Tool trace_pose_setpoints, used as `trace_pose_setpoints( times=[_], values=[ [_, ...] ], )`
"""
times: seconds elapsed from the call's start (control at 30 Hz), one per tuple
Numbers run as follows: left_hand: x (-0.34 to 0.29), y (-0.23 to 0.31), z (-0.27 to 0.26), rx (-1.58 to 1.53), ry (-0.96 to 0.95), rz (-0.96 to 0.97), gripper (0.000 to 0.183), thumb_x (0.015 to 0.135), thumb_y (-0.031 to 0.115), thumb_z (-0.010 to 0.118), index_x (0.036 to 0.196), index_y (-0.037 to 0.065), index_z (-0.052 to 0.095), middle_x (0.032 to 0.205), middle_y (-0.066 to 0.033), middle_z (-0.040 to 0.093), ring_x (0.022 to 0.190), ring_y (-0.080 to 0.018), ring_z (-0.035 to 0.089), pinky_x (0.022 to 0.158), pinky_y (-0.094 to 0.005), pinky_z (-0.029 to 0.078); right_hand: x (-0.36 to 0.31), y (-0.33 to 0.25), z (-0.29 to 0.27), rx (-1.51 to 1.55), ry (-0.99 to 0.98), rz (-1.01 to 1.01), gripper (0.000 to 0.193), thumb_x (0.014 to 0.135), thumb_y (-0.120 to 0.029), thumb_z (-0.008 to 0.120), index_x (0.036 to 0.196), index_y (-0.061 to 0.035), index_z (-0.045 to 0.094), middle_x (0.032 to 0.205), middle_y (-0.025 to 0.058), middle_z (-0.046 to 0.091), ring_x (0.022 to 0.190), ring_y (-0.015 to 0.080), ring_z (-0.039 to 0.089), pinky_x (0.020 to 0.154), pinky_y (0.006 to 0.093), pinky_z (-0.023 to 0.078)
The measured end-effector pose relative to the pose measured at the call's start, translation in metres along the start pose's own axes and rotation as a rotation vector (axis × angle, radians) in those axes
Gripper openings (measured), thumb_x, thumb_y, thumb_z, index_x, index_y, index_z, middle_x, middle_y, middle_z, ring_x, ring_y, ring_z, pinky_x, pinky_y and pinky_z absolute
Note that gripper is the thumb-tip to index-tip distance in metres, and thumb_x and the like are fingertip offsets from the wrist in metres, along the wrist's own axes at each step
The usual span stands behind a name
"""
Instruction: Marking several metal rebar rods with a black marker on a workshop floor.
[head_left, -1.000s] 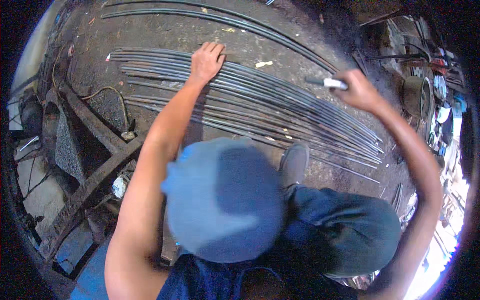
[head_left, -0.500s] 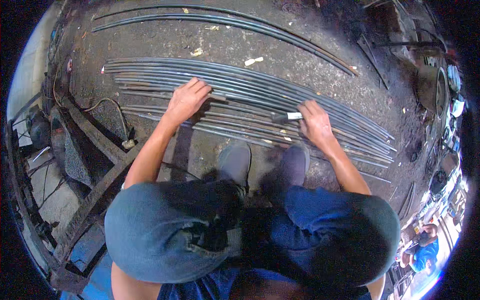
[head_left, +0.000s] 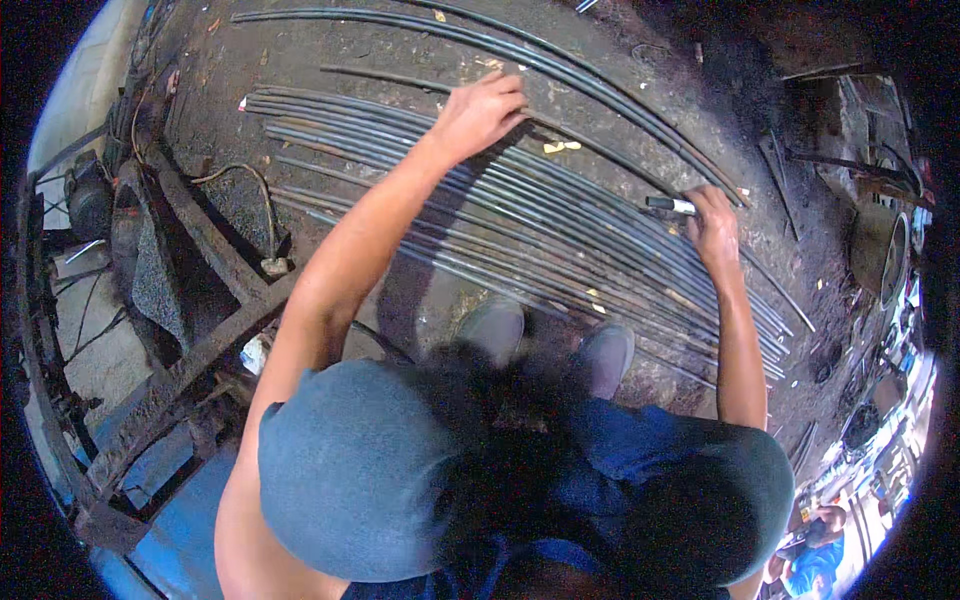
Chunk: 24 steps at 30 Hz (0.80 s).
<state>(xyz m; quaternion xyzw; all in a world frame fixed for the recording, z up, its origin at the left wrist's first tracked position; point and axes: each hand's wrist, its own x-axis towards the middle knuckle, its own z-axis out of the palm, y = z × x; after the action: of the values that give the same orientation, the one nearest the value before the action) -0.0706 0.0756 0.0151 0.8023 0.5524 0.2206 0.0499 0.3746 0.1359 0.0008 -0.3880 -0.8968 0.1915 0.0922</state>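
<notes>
A crouching person bends over a dark floor with both hands at one long metal rod, which crosses the scene from 11 o'clock to 3 o'clock. At 12 o'clock the left hand has its grip bent over the rod, fingers pinching it; between 2 and 3 o'clock the right hand lies beside the same rod, its grip pinching a white-and-black pen-like stick. On the near side, a broad row of rods spreads from 10 o'clock to past 3, the ends uneven; on the far side, a few more rods leave a bare strip, widest toward 11 o'clock. Two grey shoes stand close to the row's near edge, with little room between. A rusty metal frame crowds the left arm at 8 to 9 o'clock. The floor is gritty, with pale scraps near the rod. Clutter fills the rim at 3 o'clock; another person in blue is at 4.
</notes>
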Motion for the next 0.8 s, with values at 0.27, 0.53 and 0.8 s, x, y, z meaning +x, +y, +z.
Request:
trace_pose_setpoints(
  times=[0.27, 0.53, 0.8],
  values=[
    [-0.028, -0.001, 0.009, -0.063, 0.110, -0.298, 0.026, 0.084, 0.021, 0.077, 0.106, 0.009, 0.072, 0.102, -0.0080, 0.065, 0.097, -0.0313, 0.065, 0.081, -0.0408, 0.056, -0.018, 0.012, 0.001, 0.089, 0.023, 0.173, 0.038, 0.075, -0.003, 0.072, 0.112, -0.0054, 0.071, 0.119, 0.0194, 0.064, 0.111, 0.0404, 0.062, 0.099, 0.0451, 0.050],
    [-0.028, -0.001, 0.016, -0.134, 0.179, -0.233, 0.022, 0.084, 0.013, 0.075, 0.104, 0.004, 0.072, 0.102, -0.0115, 0.068, 0.096, -0.0327, 0.066, 0.084, -0.0412, 0.055, -0.023, 0.046, 0.004, 0.022, -0.036, 0.165, 0.041, 0.076, -0.002, 0.071, 0.117, -0.0042, 0.068, 0.121, 0.0210, 0.065, 0.117, 0.0410, 0.060, 0.104, 0.0461, 0.047],
    [-0.023, 0.006, 0.027, -0.190, 0.164, -0.204, 0.025, 0.084, 0.013, 0.075, 0.105, 0.001, 0.070, 0.102, -0.0149, 0.067, 0.098, -0.0354, 0.065, 0.085, -0.0423, 0.055, -0.034, 0.045, -0.003, -0.028, -0.044, 0.135, 0.040, 0.080, -0.002, 0.071, 0.119, -0.0033, 0.065, 0.123, 0.0216, 0.063, 0.118, 0.0418, 0.059, 0.104, 0.0459, 0.047]
  ],
)
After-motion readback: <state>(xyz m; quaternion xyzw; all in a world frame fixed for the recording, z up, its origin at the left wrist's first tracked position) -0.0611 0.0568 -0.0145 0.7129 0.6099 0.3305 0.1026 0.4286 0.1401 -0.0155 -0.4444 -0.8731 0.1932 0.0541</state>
